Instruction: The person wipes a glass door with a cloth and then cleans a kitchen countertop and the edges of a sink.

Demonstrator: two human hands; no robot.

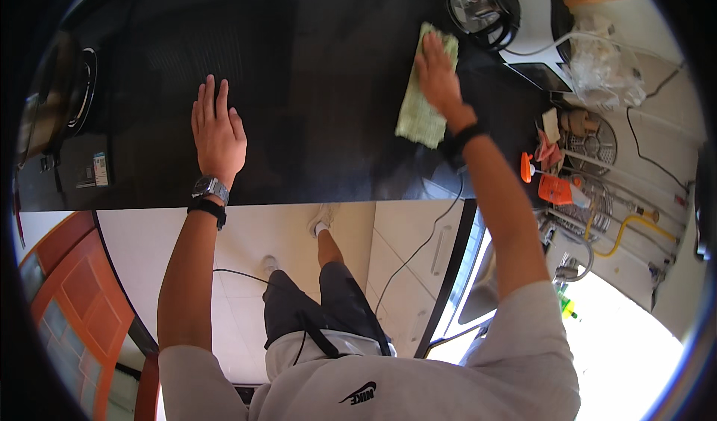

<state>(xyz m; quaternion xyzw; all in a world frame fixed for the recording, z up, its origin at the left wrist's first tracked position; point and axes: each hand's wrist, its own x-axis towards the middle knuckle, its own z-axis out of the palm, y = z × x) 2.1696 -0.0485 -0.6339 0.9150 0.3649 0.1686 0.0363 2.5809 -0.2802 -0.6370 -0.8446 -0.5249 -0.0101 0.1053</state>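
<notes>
My right hand (437,79) holds a folded pale green cloth (423,118) down against the black countertop (336,96). The palm and fingers lie over the cloth's upper part, and its lower end shows below the wrist. Well to the left, my left hand (218,135) rests palm down on or just over the same surface. Its fingers are slightly apart and it holds nothing. A metal watch (210,188) and a black band are on that wrist.
A coffee maker (532,23) with a glass carafe (476,9) stands just right of the cloth. Farther right are a clear plastic bag (602,65), an orange spray bottle (560,190) and a sink (482,286). A dark cable (414,241) hangs over the counter's front edge. A pot-like vessel (50,96) stands far left.
</notes>
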